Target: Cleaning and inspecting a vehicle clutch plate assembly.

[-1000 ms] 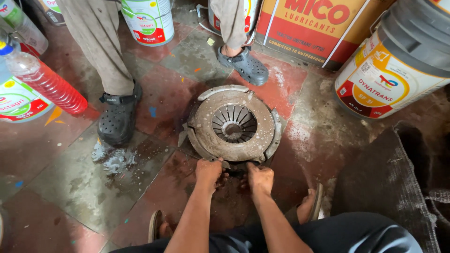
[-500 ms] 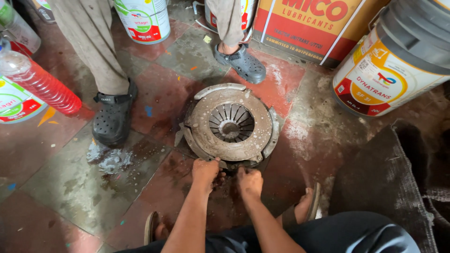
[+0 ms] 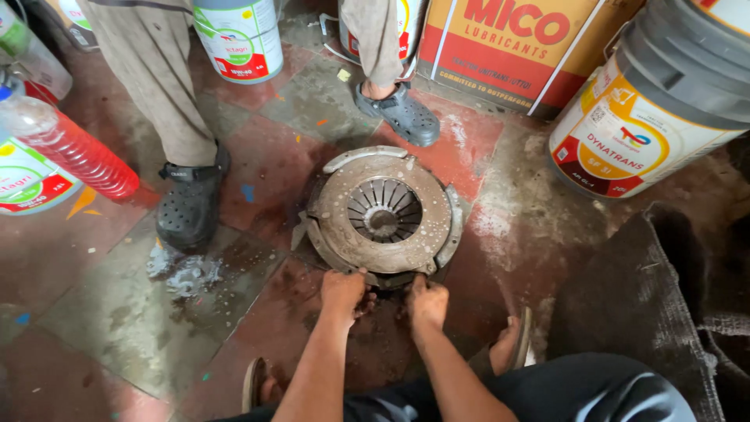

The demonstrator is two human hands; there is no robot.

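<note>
Now: clutch pressure plate (image 3: 380, 211) on floor, marginally shifted; left hand (image 3: 342, 291) and right hand (image 3: 427, 301) both gripping its near rim.

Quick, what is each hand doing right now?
Left hand: fingers curled on the near rim of the round metal clutch plate.
Right hand: fingers bent at the same rim; whether it grips cannot be told.

clutch plate (image 3: 383, 211) rusty brn/grey | floor tiles (image 3: 258, 176) red+grey | bottle (image 3: 74, 152) red
</note>
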